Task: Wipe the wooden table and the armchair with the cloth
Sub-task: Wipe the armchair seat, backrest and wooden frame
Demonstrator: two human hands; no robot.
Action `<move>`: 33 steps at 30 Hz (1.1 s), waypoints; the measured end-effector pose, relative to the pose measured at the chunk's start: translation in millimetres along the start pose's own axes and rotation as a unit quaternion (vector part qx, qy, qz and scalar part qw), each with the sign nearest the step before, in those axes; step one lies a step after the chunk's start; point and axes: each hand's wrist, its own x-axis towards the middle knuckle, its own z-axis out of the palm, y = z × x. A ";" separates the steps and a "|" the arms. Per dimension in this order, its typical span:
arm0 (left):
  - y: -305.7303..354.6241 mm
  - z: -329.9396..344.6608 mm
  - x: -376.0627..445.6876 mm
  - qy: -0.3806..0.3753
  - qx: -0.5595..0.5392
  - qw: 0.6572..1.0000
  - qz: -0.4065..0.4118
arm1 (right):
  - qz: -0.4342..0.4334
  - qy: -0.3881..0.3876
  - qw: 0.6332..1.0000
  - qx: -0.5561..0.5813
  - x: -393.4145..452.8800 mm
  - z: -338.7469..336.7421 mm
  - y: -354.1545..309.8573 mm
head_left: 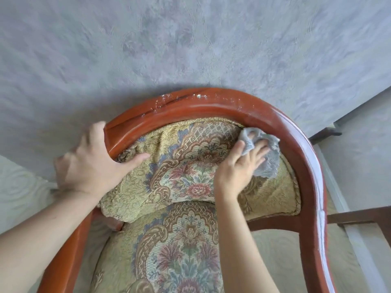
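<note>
The armchair [211, 103] has a curved reddish wooden frame and floral patterned upholstery on its back and seat. I look down on it from above. My left hand [91, 163] grips the left part of the curved top rail, thumb on the padded back. My right hand [241, 166] presses a grey cloth [268, 157] against the upholstered back at the right, just under the wooden rail. White specks and scuffs mark the top of the rail. The wooden table is out of view.
A grey textured wall [169, 43] stands right behind the chair. At the right, a dark wooden bar [357, 216] and a pale baseboard [338, 199] lie close to the chair's right arm. Pale patterned floor shows on both sides.
</note>
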 end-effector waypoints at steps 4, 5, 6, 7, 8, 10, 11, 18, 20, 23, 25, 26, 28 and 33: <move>-0.2 -0.5 0.5 0.004 -0.005 1.000 0.003 | -0.103 -0.040 0.994 -0.016 -28.7 42.9 -9.6; -0.4 -0.4 0.9 0.004 -0.003 1.000 0.003 | -0.127 -0.063 0.990 -0.022 -36.3 49.9 -13.2; -0.7 -0.4 0.7 0.004 0.001 1.000 0.003 | -0.148 -0.087 0.985 -0.026 -45.3 55.5 -15.4; -0.5 -0.2 0.3 0.005 0.003 1.000 0.001 | -0.164 -0.111 0.980 -0.021 -54.7 58.9 -17.9; 0.0 -0.1 -0.2 0.004 0.003 1.000 -0.001 | -0.175 -0.136 0.975 -0.014 -63.1 59.9 -19.4; 0.8 -0.1 -0.6 0.008 0.000 1.000 -0.003 | -0.200 -0.184 0.962 0.006 -72.8 53.9 -20.9; 1.1 -0.5 -0.4 0.010 -0.001 1.000 -0.001 | -0.205 -0.213 0.955 0.024 -74.6 47.9 -20.2; -0.5 -0.7 -0.3 0.013 -0.016 1.000 0.003 | 0.331 -0.127 0.847 0.395 -41.7 -46.0 -25.8; -0.9 -0.1 0.5 0.007 -0.018 1.000 -0.005 | 0.305 -0.052 0.844 0.438 -28.9 -71.0 -23.8; -0.5 -0.1 0.0 -0.002 -0.023 1.000 -0.014 | 0.211 0.038 0.914 0.344 -17.3 -81.1 -27.5; 0.0 -0.8 0.2 -0.006 -0.021 1.000 -0.020 | 0.162 0.059 0.956 0.238 -12.1 -65.8 -18.8; 0.5 -1.3 -0.5 -0.006 -0.019 1.000 -0.021 | 0.145 0.047 0.971 0.184 -11.3 -53.4 -13.6; 0.6 -1.0 -0.5 -0.003 -0.015 1.000 -0.021 | 0.113 0.007 0.990 0.085 -13.9 -22.9 -6.7; -1.2 3.6 0.7 0.003 -0.019 0.999 -0.028 | -0.054 -0.054 0.997 0.004 -42.1 36.1 -8.2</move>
